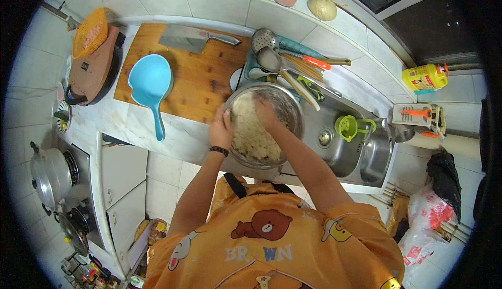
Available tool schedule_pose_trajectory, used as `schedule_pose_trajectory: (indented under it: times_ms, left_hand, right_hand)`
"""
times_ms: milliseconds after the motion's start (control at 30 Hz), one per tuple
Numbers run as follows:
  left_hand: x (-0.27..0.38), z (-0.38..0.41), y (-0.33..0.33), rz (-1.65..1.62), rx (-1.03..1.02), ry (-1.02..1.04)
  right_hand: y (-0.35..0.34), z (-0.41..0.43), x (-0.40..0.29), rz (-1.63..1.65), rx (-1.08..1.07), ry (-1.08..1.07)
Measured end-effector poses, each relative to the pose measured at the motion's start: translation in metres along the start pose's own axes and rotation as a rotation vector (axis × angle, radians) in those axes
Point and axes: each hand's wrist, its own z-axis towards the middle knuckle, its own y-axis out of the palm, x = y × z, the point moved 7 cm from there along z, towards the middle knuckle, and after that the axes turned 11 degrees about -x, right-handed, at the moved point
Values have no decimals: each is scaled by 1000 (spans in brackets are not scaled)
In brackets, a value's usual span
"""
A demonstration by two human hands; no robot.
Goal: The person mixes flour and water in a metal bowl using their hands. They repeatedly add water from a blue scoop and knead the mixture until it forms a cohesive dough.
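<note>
A round stainless steel bowl sits at the counter's front edge, partly over the sink's left side. Pale, rough dough fills much of it. My left hand, with a dark beaded bracelet at the wrist, rests at the bowl's left rim, its fingers curled over the edge. Inside the bowl my right hand presses on the upper part of the dough; its fingertips are partly hidden, so its grip is unclear. Left of the bowl, a light-blue plastic ladle lies on a wooden cutting board.
Behind the ladle lies a cleaver. A rack of utensils stands behind the bowl. The steel sink at right holds a green plastic strainer cup. A pot stands on the stove at far left.
</note>
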Motion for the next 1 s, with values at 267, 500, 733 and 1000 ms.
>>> schedule_pose_trajectory:
  times_ms: [267,500,733,1000]
  left_hand:
    - [-8,0,-2,-79,13,15]
    - [-5,1,2,-116,20,4]
    - [-5,0,2,-97,3,-13]
    - [6,11,4,90,-77,18]
  right_hand:
    - [-42,-23,-54,-275,-44,-146]
    - [76,-65,-55,-727,-346,-695]
    - [69,-148,-64,-1135,-537,-1259]
    - [32,-68,-70,-1318,-34,-968]
